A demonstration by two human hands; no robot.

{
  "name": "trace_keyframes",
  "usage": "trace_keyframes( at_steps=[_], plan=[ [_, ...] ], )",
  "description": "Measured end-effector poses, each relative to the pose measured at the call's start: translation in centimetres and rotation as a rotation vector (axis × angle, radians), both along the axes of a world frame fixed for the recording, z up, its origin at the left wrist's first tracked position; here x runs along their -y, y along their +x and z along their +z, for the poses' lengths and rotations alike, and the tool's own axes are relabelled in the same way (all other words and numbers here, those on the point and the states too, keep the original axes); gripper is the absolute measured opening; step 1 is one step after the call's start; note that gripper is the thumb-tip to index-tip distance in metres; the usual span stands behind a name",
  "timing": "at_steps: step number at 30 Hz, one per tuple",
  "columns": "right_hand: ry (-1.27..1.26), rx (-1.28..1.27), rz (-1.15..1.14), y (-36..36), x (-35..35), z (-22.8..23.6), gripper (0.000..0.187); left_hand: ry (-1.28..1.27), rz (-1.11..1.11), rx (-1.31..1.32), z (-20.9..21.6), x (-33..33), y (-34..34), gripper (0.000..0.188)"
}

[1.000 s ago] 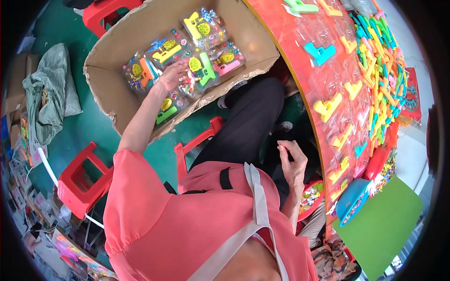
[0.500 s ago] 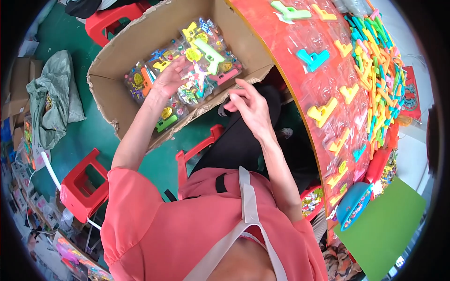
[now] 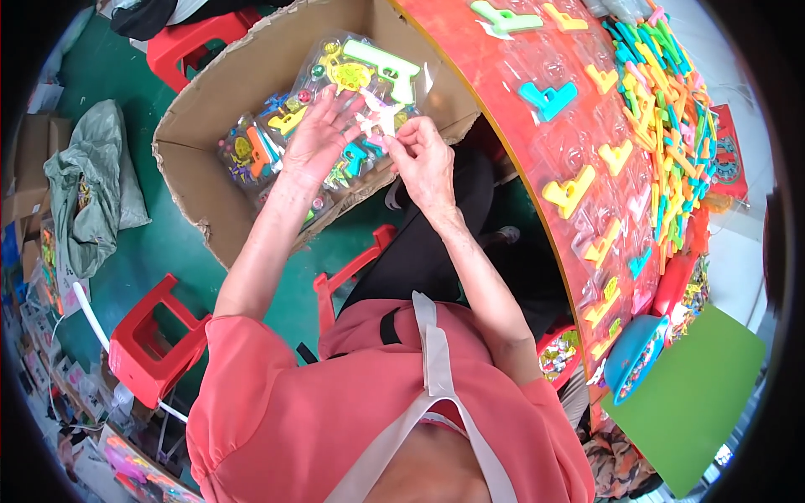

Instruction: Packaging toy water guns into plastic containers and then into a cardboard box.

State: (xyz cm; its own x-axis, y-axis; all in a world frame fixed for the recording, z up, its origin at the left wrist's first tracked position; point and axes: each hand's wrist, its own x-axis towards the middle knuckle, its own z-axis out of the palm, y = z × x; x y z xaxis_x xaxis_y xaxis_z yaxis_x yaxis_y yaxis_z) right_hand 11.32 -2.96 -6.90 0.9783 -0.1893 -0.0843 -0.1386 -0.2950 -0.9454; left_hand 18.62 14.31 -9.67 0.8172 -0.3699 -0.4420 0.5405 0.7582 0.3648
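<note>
Above the brown, torn-edged cardboard box [image 3: 226,94], in the head view, a clear plastic moulded tray [image 3: 312,60] carries a pale green toy pistol [image 3: 373,57], a yellow turtle-shaped disc [image 3: 350,76] and a white-and-pink piece [image 3: 379,115]. The person's left hand [image 3: 320,141] is open, fingers spread at the tray's lower edge. The right hand [image 3: 425,163] bends thumb and fingers together beside the white-and-pink piece; what they grip cannot be told. The step seems to be handling or adjusting this filled tray; the next move probably calls for keeping it level.
</note>
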Motion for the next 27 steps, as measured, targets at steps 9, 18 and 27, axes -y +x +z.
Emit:
trace_keyframes(
  at_steps=[9, 18, 27],
  plan=[
    [-0.224, 0.069, 0.157, -0.4, 3.4, 2.3, 0.017, 0.045, 0.012, 0.008, -0.9, 1.0, -1.0, 0.038],
    [-0.611, 0.162, 0.113, 0.2, 3.6, 3.8, 0.029, 0.034, -0.07, 0.047, 0.5, 1.5, -2.0, 0.038],
    [0.352, -0.138, -0.087, -0.6, 4.6, 1.7, 0.048, 0.073, -0.195, 0.098, -0.5, -1.4, -1.8, 0.032]
  ],
)
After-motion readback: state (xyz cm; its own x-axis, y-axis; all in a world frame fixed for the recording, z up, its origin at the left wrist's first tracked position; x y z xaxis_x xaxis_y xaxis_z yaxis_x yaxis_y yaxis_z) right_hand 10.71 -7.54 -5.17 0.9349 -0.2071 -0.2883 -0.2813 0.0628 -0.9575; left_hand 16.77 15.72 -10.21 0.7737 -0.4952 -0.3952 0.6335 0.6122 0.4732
